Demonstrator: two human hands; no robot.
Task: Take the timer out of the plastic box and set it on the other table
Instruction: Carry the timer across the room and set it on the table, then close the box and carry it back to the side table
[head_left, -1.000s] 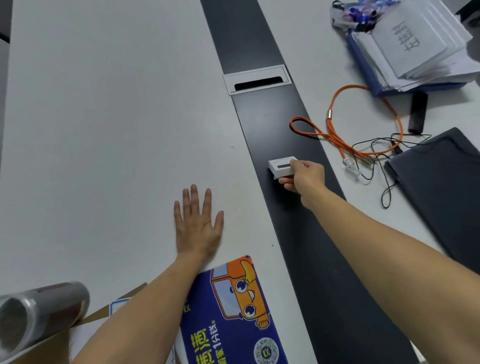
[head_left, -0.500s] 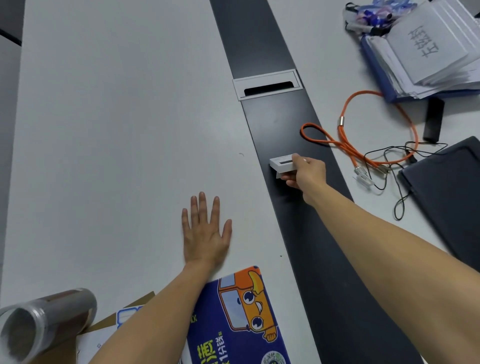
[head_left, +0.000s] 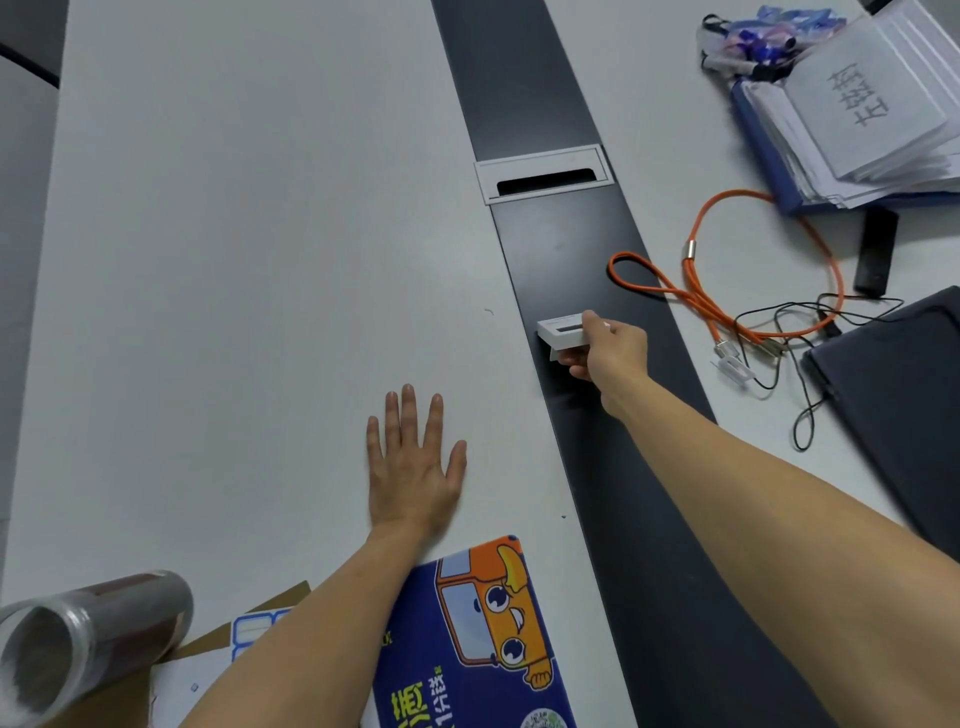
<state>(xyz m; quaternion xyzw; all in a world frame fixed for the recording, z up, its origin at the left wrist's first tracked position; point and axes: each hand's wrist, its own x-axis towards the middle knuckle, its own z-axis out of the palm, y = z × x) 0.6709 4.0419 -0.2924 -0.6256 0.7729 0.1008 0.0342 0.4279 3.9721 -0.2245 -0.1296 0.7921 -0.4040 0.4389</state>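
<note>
A small white timer (head_left: 562, 331) with a dark slot on its top face is over the dark centre strip (head_left: 582, 249) between the two white tabletops. My right hand (head_left: 608, 351) grips the timer's right end, thumb on top and fingers underneath. My left hand (head_left: 413, 467) lies flat, palm down and fingers spread, on the white table (head_left: 249, 270) to the left. No plastic box is in view.
A cable slot (head_left: 543, 176) sits further up the strip. On the right table lie an orange cord (head_left: 727, 301), thin black wires (head_left: 800, 364), a black stick (head_left: 877, 249), a dark laptop (head_left: 904, 405) and a paper stack (head_left: 862, 109). Near me lie a blue cartoon box (head_left: 467, 639) and a tape roll (head_left: 78, 644).
The timer and my right hand have stayed at almost the same spot over the dark strip. My left hand has kept flat. The camera view has shifted slightly.
</note>
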